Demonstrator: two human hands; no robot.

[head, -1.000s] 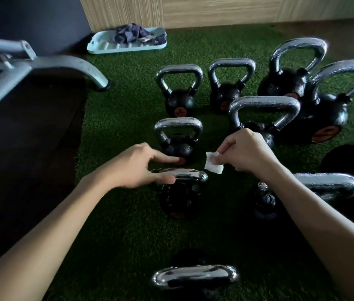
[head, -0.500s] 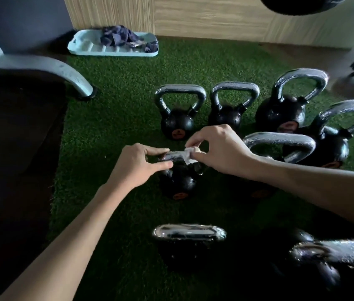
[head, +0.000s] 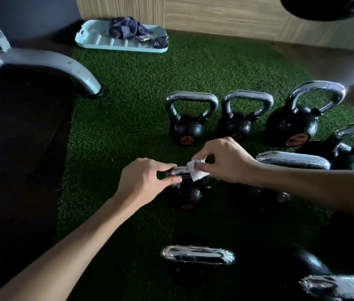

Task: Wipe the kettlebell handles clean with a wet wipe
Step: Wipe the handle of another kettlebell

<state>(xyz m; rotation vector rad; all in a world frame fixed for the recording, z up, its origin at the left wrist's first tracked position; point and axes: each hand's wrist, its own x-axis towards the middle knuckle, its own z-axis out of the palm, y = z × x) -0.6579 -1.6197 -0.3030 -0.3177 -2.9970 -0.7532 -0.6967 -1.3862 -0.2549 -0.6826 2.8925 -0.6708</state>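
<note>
At frame centre, left hand (head: 143, 179) pinches kettlebell handle (head: 179, 171); right hand (head: 226, 161) fingers curled, pinching wet wipe (head: 195, 171) on it.

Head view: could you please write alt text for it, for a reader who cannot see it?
A person's right hand holds a white wet wipe against the chrome handle of a small black kettlebell, while the left hand pinches that handle's other end. More kettlebells stand around it on green turf.

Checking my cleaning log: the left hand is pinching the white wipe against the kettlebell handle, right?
Not quite. In the head view the right hand pinches the white wipe against the kettlebell handle; the left hand only grips the handle's other end.
</note>
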